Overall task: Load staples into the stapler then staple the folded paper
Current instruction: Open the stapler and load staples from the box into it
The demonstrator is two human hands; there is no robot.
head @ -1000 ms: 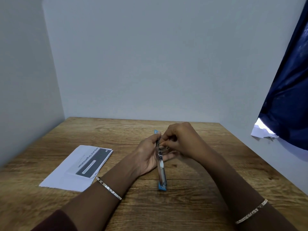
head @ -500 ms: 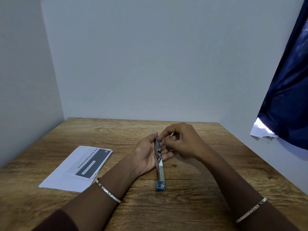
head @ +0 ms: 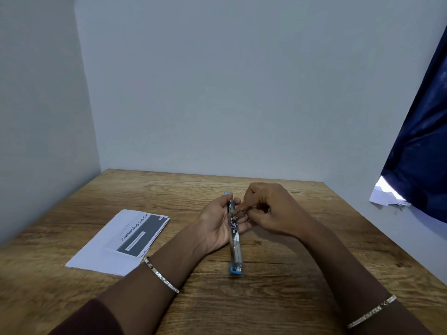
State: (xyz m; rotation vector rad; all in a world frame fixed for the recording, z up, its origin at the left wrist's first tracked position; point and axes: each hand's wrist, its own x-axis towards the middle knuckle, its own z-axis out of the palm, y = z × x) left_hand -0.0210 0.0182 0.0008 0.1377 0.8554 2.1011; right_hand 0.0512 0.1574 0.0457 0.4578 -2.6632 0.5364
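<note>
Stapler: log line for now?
step: loading | left hand: holds stapler open | right hand: fingertips at its middle | paper: on table

My wooden table (head: 290,298) fills a corner of pale grey walls (head: 242,93), with a dark blue curtain (head: 423,153) at my right, something white and crumpled (head: 387,198) at its lower edge.

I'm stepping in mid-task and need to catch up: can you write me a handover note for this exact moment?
Left hand grips the stapler, opened out long.
Right hand, fingers curled, has its fingertips at the stapler's middle; whether it pinches anything is too small to tell.
Folded paper lies flat on the table, left of the left forearm.
Done: stapler opened. Left: finish loading, close it, staple the paper.
</note>
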